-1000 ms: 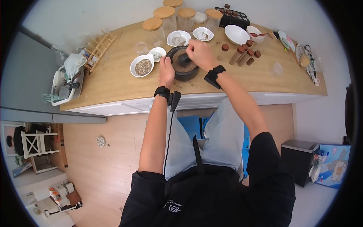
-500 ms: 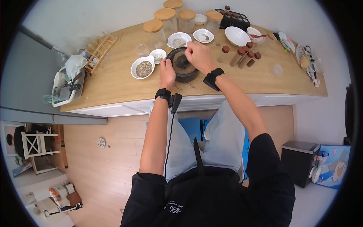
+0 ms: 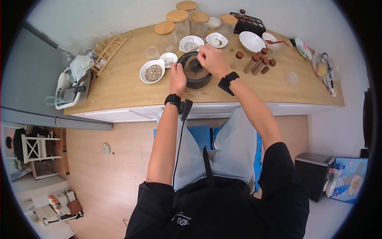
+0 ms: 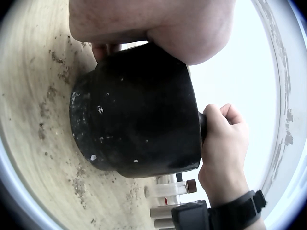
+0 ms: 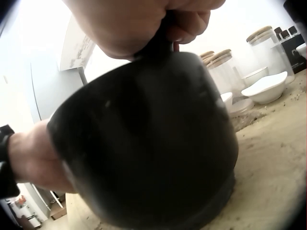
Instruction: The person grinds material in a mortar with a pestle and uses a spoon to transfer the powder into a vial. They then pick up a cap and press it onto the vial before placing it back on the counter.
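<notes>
A black stone mortar (image 3: 199,83) holding brown powder (image 3: 202,75) stands at the counter's front. My left hand (image 3: 178,77) holds its left side, thumb by the rim; most of its other fingers are hidden behind the wall. In the left wrist view that hand lies against the mortar (image 4: 144,115), whose black wall has white specks. My right hand (image 3: 213,59) grips the top of a dark pestle (image 3: 194,65), whose lower end is down in the powder. From the right wrist camera, the right fist (image 5: 139,24) is above the mortar's rim.
Left of the mortar sit a white handled bowl (image 3: 143,75) of coarse flakes and a smaller white dish (image 3: 174,56). Wood-lidded jars (image 3: 167,39) stand behind. Several brown-capped tubes (image 3: 250,64) stand to the right. Brown crumbs (image 3: 193,94) lie along the front of the counter.
My right hand and the pestle have shifted slightly within the mortar, a little to the left and then back right. My left hand keeps its place on the mortar. The head view has tilted slightly.
</notes>
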`<control>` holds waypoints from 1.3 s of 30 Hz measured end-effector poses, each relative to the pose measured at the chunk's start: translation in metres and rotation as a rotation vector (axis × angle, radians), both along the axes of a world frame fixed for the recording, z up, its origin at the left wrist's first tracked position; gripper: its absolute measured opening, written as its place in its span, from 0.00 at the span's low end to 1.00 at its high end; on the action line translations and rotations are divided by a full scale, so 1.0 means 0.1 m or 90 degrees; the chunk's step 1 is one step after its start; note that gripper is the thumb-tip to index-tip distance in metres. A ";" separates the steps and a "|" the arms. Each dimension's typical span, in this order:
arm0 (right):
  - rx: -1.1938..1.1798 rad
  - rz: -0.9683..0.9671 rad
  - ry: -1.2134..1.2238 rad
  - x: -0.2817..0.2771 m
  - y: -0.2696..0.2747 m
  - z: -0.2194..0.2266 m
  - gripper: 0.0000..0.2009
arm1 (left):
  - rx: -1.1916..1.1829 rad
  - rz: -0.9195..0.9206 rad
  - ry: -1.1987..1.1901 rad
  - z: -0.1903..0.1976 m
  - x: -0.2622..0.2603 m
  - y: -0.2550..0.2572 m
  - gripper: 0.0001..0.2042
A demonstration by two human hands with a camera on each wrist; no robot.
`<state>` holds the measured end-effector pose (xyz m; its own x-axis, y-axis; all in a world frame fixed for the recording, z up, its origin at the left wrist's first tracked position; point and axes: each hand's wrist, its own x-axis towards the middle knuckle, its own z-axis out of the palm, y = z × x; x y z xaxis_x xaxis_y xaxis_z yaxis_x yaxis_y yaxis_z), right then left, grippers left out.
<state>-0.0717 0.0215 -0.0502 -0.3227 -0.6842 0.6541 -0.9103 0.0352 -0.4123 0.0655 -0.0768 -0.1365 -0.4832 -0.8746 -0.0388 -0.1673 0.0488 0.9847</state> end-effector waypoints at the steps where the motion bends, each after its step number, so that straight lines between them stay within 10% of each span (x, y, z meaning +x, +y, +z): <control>1: -0.015 0.038 -0.013 0.04 0.02 -0.01 0.04 | 0.012 -0.004 0.029 -0.02 -0.01 -0.01 0.23; 39: -0.010 -0.031 0.006 -0.08 -0.12 0.07 0.05 | 0.056 -0.044 0.011 0.25 0.08 0.08 0.22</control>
<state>-0.0802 0.0099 -0.0434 -0.3495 -0.6570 0.6679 -0.9115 0.0735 -0.4047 0.0739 -0.0686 -0.1116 -0.5431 -0.8331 -0.1046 -0.1489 -0.0271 0.9885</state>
